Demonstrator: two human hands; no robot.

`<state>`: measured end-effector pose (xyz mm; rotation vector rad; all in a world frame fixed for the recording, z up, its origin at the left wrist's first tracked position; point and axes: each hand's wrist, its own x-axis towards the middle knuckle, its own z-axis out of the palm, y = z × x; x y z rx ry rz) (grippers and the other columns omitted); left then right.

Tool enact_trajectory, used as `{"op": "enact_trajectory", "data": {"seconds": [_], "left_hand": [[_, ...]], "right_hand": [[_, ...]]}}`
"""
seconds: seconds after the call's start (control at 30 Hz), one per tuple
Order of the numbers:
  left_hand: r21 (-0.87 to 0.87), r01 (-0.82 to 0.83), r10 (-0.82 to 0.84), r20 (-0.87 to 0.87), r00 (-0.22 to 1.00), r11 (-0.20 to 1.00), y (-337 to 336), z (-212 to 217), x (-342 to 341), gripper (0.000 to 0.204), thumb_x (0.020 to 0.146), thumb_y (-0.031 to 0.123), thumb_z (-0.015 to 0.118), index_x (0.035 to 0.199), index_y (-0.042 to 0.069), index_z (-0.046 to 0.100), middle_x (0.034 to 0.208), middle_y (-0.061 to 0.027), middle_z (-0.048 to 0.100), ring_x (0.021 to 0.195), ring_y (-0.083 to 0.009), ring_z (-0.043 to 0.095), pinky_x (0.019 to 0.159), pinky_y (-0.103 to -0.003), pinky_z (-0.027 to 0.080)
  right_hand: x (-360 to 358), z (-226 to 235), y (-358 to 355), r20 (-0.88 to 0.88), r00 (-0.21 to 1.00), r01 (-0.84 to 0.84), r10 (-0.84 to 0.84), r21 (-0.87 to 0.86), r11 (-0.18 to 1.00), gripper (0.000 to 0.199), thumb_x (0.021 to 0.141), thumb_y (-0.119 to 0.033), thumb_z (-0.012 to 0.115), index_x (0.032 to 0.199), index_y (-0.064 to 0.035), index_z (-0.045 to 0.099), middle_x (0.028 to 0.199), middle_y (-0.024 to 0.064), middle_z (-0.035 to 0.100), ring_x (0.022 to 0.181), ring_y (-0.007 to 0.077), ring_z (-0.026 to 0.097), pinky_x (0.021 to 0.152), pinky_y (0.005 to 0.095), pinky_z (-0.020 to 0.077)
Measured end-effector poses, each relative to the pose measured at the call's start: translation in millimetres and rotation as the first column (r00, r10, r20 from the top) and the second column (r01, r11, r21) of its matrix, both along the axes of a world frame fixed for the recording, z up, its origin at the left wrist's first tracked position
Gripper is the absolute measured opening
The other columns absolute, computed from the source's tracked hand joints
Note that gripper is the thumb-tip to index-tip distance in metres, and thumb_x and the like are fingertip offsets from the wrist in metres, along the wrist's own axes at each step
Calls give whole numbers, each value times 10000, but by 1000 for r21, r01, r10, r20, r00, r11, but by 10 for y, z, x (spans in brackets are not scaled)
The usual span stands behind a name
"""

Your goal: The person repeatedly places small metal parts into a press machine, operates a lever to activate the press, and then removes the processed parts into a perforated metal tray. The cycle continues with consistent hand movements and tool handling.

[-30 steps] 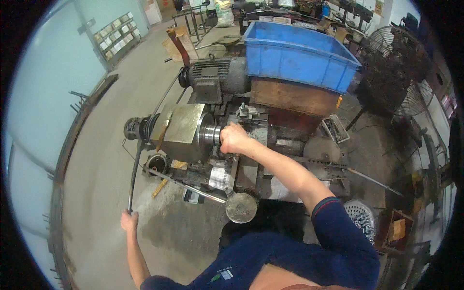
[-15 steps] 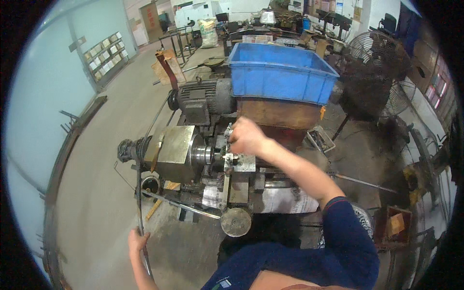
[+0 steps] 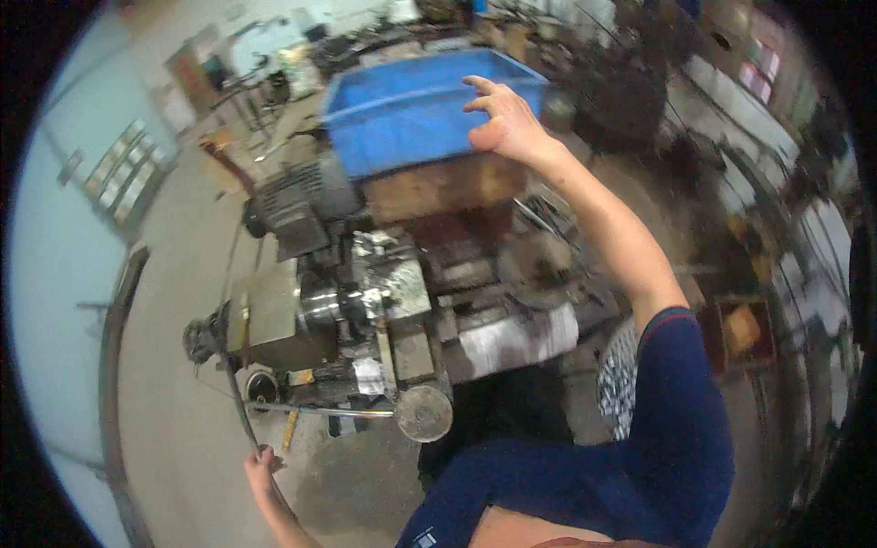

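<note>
At the lower left, my left hand is closed around a long dark lever rod that rises along the side of a small lathe. My right hand is raised in front of the blue plastic bin, near its rim. Its fingers are apart, and I see nothing in them. Below and to its left lie the lathe's shiny spindle nose and the metal tool slide. A round metal disc sits at the slide's near end. The picture is smeared by motion.
A wooden box supports the bin behind the lathe. An electric motor stands to the left of it. Right of me are a container of small shiny metal parts and a reddish box. A dark fan stands at the far right.
My right hand has left the tool slide, moving up and right to the bin, and its fingers have spread. My left hand still holds the lever rod. The whole view has shifted and tilted.
</note>
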<state>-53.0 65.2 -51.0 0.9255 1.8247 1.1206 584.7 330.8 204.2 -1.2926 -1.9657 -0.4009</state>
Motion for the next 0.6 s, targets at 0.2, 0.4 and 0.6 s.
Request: {"op": "enact_trajectory", "data": {"seconds": [0.2,0.4,0.6], "left_hand": [[-83,36,-27,103,994,996,-121,34,-98,388,807,218,619,1088,-15,487,677,-114,570,595,-219,588,539,-351,518],[-134,118,-100,132,986,984,299,-110,-220,487,799,284,628,1131,-34,464,694,-95,558,623,-193,557,564,-335,470],[-146,7,22,194,981,989,-39,-142,-273,474,800,260,631,1130,-35,460,695,-97,538,655,-201,556,562,-340,471]], "right_hand": [[1152,-947,-1294,-149,924,201,-352,-592,780,391,555,-162,584,911,-8,634,942,165,622,852,281,591,755,344,462],[2222,-2744,-3087,26,819,350,-573,-814,464,330,564,-176,584,859,-55,669,831,182,630,781,295,616,734,354,488],[1717,-3219,-3238,196,891,365,-409,-845,391,220,565,-185,593,727,-46,644,854,173,608,824,325,587,732,381,479]]}}
